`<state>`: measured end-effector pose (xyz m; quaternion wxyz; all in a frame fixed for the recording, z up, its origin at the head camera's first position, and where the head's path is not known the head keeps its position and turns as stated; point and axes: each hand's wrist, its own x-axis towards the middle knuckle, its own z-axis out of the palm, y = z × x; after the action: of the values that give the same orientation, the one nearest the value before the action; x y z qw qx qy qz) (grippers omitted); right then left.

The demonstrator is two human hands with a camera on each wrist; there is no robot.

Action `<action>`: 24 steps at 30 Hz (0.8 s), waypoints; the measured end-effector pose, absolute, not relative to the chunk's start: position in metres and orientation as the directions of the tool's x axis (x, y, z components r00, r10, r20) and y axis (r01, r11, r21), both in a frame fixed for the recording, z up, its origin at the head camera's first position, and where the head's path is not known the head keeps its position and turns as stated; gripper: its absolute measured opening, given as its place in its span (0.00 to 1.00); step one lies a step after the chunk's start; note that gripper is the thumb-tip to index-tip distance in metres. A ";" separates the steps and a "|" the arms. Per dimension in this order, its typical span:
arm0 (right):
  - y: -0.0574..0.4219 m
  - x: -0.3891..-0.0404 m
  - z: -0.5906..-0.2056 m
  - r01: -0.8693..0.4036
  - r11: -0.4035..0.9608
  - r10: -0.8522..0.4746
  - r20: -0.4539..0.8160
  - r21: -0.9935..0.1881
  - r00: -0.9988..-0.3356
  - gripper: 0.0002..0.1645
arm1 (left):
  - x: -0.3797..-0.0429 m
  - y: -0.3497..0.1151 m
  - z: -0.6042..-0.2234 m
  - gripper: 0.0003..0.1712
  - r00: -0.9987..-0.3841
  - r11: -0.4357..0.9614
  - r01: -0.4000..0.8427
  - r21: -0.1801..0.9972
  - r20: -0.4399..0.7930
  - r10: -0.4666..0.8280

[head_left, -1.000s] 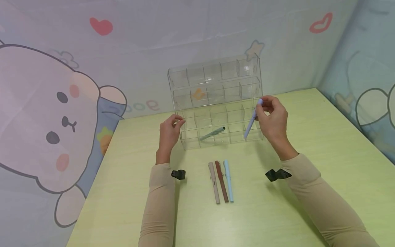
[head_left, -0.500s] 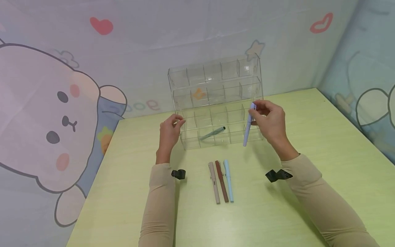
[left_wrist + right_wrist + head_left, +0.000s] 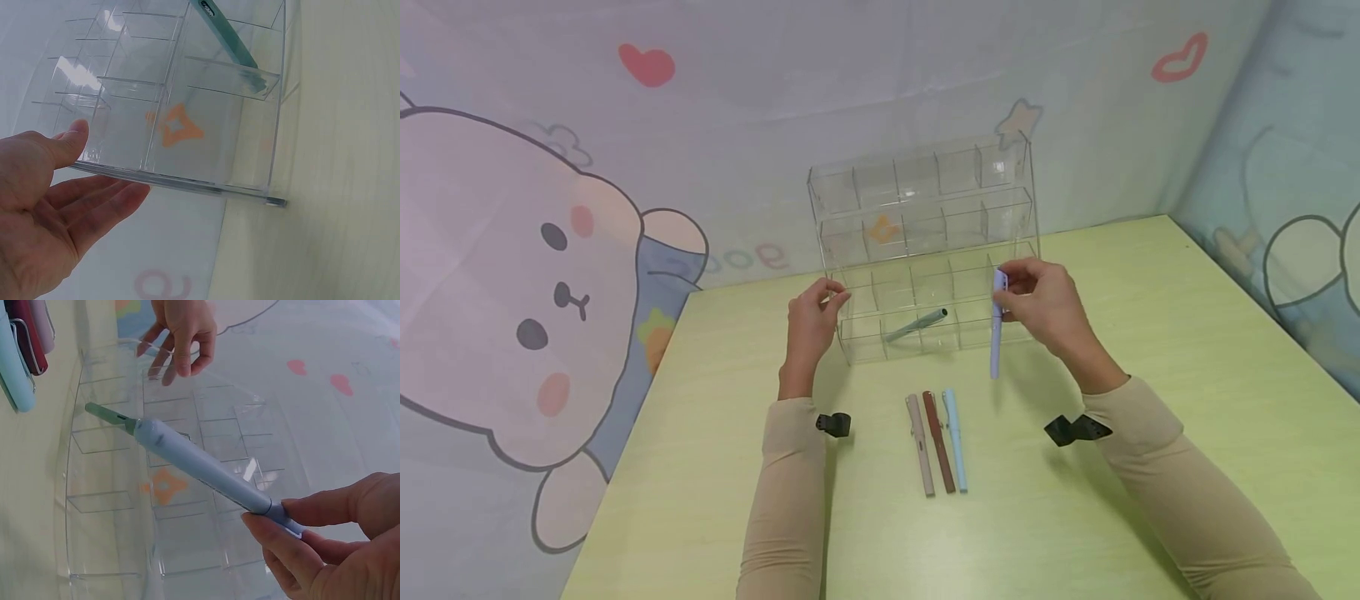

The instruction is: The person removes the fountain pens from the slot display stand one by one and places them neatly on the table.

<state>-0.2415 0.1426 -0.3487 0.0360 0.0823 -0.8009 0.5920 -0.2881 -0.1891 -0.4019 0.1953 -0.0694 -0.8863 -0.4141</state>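
Note:
My right hand (image 3: pixel 1048 308) pinches a lavender pen (image 3: pixel 996 342) near its capped upper end, between thumb and fingers. The pen hangs almost upright in front of the right part of a clear acrylic rack (image 3: pixel 215 184), which has stepped rows of compartments. At the rack's left side, my left hand (image 3: pixel 812 321) holds the side panel; in the left wrist view its thumb is on one face and the fingers are on the other. A green pen (image 3: pixel 917 325) leans to the right in the rack's lowest row, left of the middle.
Side by side on the table (image 3: pixel 700 500), in front of the rack, lie a taupe pen (image 3: pixel 921 446), a dark red pen (image 3: pixel 939 442) and a light blue pen (image 3: pixel 956 442). A printed cloth backdrop (image 3: pixel 737 100) stands close behind the rack.
My right hand has drawn the lavender pen left and toward me, away from the rack's right end, and the pen has become more upright. My left hand has stayed in place.

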 end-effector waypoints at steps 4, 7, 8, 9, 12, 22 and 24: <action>0.142 -0.241 -0.350 -0.137 0.314 -0.171 0.086 -0.939 -0.982 0.25 | -0.288 -0.189 -0.403 0.08 -0.911 0.647 0.293 0.704 0.410 -0.033; 0.141 -0.241 -0.351 -0.110 0.337 -0.229 0.032 -0.935 -0.973 0.25 | -0.289 -0.189 -0.403 0.09 -0.911 0.646 0.296 0.703 0.412 -0.031; 0.141 -0.241 -0.352 -0.100 0.342 -0.249 0.012 -0.934 -0.969 0.26 | -0.289 -0.190 -0.404 0.09 -0.911 0.647 0.296 0.703 0.412 -0.031; 0.141 -0.241 -0.353 -0.091 0.351 -0.266 -0.006 -0.932 -0.964 0.26 | -0.289 -0.190 -0.404 0.09 -0.911 0.648 0.295 0.702 0.412 -0.031; 0.139 -0.242 -0.357 -0.070 0.362 -0.310 -0.049 -0.929 -0.949 0.25 | -0.289 -0.190 -0.404 0.10 -0.912 0.650 0.293 0.701 0.409 -0.031; 0.131 -0.241 -0.364 -0.019 0.407 -0.383 -0.152 -0.913 -0.911 0.22 | -0.289 -0.190 -0.404 0.10 -0.911 0.650 0.296 0.700 0.411 -0.029; 0.130 -0.241 -0.366 -0.008 0.417 -0.390 -0.171 -0.909 -0.905 0.22 | -0.290 -0.190 -0.404 0.10 -0.911 0.652 0.295 0.699 0.412 -0.029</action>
<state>-0.2414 0.1296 -0.3663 -0.1816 0.1213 -0.8220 0.5259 -0.2901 -0.1903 -0.4035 0.1974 -0.0747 -0.8872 -0.4103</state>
